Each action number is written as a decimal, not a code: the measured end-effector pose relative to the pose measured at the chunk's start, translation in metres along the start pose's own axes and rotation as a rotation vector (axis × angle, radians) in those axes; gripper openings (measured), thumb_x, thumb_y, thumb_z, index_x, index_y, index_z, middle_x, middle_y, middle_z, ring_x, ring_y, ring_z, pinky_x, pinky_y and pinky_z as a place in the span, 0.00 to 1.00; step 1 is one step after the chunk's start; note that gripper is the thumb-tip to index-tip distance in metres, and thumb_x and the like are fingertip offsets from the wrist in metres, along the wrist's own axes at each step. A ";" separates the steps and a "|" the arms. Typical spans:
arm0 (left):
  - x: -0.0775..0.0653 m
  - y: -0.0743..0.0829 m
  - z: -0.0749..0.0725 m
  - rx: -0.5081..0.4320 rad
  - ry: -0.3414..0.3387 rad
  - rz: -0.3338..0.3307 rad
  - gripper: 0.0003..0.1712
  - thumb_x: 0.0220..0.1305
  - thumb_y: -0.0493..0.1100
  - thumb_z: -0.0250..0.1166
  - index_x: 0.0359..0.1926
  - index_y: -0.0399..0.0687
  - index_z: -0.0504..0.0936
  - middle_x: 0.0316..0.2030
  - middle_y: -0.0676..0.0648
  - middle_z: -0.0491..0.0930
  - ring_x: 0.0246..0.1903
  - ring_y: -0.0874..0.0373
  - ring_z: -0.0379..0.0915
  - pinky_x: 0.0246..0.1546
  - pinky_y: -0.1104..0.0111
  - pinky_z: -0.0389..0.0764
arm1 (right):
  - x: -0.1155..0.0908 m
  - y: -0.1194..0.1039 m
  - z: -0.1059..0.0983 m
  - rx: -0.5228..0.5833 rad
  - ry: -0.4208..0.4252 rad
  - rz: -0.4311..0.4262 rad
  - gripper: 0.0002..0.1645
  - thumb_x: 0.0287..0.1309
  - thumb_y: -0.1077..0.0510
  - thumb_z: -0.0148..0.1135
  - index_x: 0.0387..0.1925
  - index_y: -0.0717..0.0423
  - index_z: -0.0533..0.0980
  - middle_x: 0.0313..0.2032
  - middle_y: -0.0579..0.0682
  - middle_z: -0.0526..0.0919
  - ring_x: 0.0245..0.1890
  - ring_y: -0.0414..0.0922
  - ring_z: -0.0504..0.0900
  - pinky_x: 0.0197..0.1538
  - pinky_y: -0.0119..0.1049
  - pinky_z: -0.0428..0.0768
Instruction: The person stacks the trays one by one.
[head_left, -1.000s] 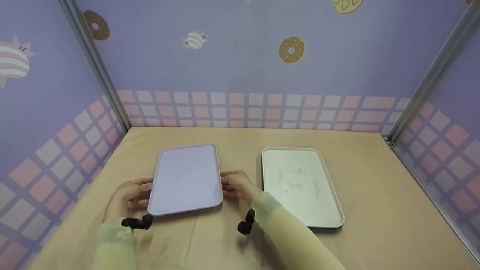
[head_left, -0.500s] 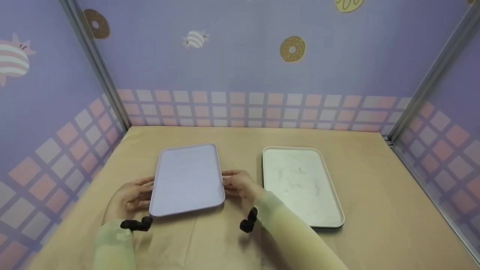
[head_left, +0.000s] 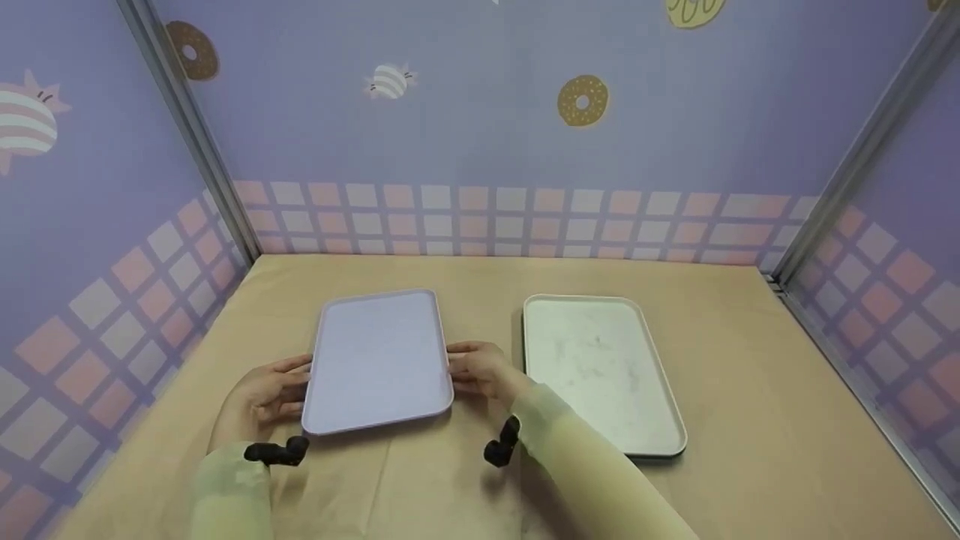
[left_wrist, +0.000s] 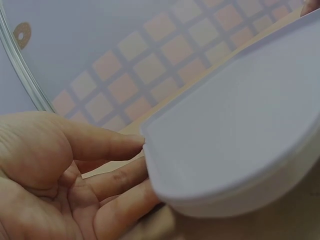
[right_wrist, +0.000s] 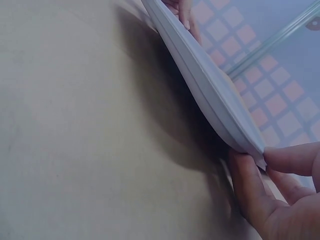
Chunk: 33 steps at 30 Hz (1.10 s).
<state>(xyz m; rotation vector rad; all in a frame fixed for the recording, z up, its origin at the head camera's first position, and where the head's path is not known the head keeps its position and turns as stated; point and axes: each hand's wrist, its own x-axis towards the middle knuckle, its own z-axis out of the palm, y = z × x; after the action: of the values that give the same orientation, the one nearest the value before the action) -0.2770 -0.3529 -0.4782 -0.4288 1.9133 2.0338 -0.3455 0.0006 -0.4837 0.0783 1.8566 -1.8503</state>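
Note:
A lavender rectangular tray is held between my two hands on the left half of the table. My left hand grips its left rim, thumb at the top edge and fingers at the side and underneath, as the left wrist view shows. On the opposite side my right hand pinches the right rim, with the thumb above and fingers below. In the right wrist view the near part of the tray's underside stands off the table over a dark shadow. Whether the far end touches the table, I cannot tell.
Right of the hands lies a whitish tray with grey smudges, a dark edge showing beneath it. A tan cloth covers the table. Patterned lavender walls with metal corner posts enclose the back and sides.
The lavender tray and both hands have shifted slightly to the right. Their hold on the rims looks the same, and the whitish tray has stayed in place.

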 end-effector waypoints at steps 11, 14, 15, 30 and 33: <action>-0.002 0.005 0.006 0.029 0.002 0.016 0.40 0.75 0.39 0.61 0.81 0.43 0.54 0.41 0.59 0.88 0.41 0.62 0.86 0.43 0.66 0.88 | -0.003 -0.004 -0.007 0.012 -0.022 -0.006 0.31 0.61 0.74 0.60 0.66 0.61 0.74 0.40 0.52 0.86 0.37 0.43 0.84 0.45 0.36 0.87; -0.003 0.006 0.007 0.017 -0.015 0.030 0.41 0.75 0.38 0.60 0.81 0.41 0.52 0.41 0.58 0.88 0.41 0.63 0.86 0.43 0.66 0.88 | -0.005 -0.006 -0.009 0.007 -0.027 -0.018 0.31 0.61 0.74 0.59 0.66 0.61 0.74 0.40 0.53 0.85 0.36 0.43 0.84 0.45 0.36 0.88; -0.004 0.006 0.008 0.004 -0.017 0.031 0.41 0.75 0.38 0.61 0.81 0.41 0.52 0.41 0.58 0.88 0.41 0.62 0.86 0.43 0.66 0.88 | -0.006 -0.006 -0.009 0.005 -0.025 -0.022 0.31 0.61 0.74 0.59 0.66 0.61 0.74 0.40 0.53 0.85 0.36 0.43 0.85 0.45 0.37 0.88; -0.006 0.024 0.029 -0.062 -0.068 0.120 0.42 0.74 0.34 0.61 0.81 0.37 0.50 0.39 0.58 0.87 0.39 0.64 0.86 0.39 0.69 0.89 | -0.016 -0.017 -0.029 0.051 -0.026 -0.055 0.32 0.60 0.74 0.63 0.66 0.61 0.72 0.32 0.49 0.85 0.29 0.40 0.84 0.35 0.31 0.85; -0.007 0.026 0.036 -0.089 -0.059 0.129 0.41 0.73 0.33 0.61 0.80 0.37 0.52 0.40 0.57 0.87 0.39 0.62 0.86 0.39 0.68 0.89 | -0.021 -0.019 -0.036 0.066 -0.033 -0.074 0.31 0.62 0.74 0.62 0.66 0.62 0.71 0.36 0.50 0.87 0.29 0.39 0.85 0.36 0.31 0.85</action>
<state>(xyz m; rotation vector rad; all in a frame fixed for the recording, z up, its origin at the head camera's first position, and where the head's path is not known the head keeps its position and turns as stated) -0.2817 -0.3183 -0.4492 -0.2693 1.8645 2.1942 -0.3463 0.0397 -0.4599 0.0023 1.7983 -1.9510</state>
